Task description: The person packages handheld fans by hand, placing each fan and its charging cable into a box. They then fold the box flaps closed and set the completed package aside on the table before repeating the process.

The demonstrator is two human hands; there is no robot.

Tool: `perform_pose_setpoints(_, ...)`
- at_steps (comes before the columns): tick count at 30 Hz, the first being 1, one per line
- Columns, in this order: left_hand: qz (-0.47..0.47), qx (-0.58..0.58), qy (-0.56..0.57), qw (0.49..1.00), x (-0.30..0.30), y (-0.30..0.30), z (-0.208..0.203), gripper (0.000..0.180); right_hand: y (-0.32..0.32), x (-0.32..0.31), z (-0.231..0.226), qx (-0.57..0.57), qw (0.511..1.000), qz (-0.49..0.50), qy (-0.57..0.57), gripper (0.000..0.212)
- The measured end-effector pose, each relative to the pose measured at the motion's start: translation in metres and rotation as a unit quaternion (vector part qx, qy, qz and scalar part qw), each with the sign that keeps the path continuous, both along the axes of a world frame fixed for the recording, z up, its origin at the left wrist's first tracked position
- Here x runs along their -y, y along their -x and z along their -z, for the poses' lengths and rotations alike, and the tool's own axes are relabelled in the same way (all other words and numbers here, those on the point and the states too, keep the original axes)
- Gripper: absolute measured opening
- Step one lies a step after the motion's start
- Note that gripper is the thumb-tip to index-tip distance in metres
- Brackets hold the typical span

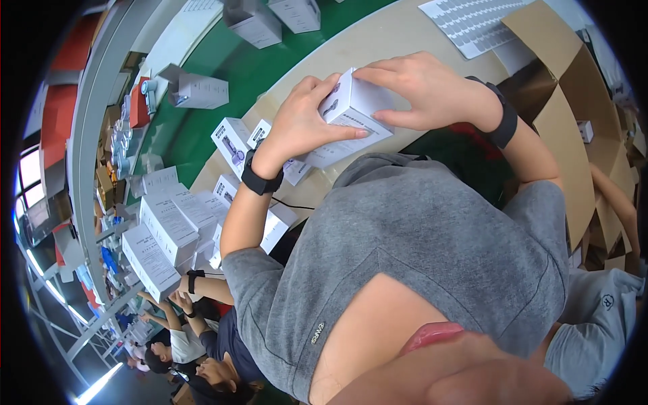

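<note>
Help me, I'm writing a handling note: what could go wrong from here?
Both the left hand and right hand grip the white box; squeezing too hard might dent its walls. Printed boxes appear close to the left hand, so a careless sideways swing could knock them.

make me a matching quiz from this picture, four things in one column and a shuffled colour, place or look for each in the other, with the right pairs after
Things:
1. Held box
2. Open carton
3. Wristbands
4. Flat sheet

Descriptions:
A. Black
B. Pale, with rows of small shapes
C. Between the left hand and right hand
D. Brown cardboard

Pairs: 1-C, 2-D, 3-A, 4-B
</note>
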State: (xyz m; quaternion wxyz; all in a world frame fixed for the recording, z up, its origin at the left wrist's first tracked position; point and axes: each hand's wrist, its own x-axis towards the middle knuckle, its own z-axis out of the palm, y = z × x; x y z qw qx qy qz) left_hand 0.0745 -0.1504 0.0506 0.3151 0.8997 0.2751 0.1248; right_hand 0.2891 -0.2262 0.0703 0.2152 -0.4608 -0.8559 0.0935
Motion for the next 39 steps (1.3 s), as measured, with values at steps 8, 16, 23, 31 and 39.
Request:
perform_pose_setpoints(8,0.02,-0.091,0.154,0.984,0.014,-0.099,0.013,0.075,-0.1,0.009,0.025,-0.128,0.977,-0.083,0.151,0.049)
perform_pose_setpoints(16,0.035,-0.207,0.132,0.969,0.049,-0.243,0.04,0.059,-0.21,0.066,0.075,-0.151,0.965,0.07,0.202,0.041)
perform_pose_setpoints(23,0.116,-0.136,0.157,0.971,0.036,-0.28,0.049,0.063,-0.245,0.081,0.089,-0.263,0.96,0.062,0.067,0.032)
perform_pose_setpoints(31,0.077,0.021,0.123,0.989,-0.043,-0.185,0.077,0.088,-0.219,-0.035,0.062,-0.494,0.856,0.047,0.147,0.033)
perform_pose_setpoints(39,-0.106,0.12,0.298,0.941,-0.07,-0.025,0.107,0.09,-0.037,-0.107,0.102,-0.314,0.943,0.074,0.078,0.025)
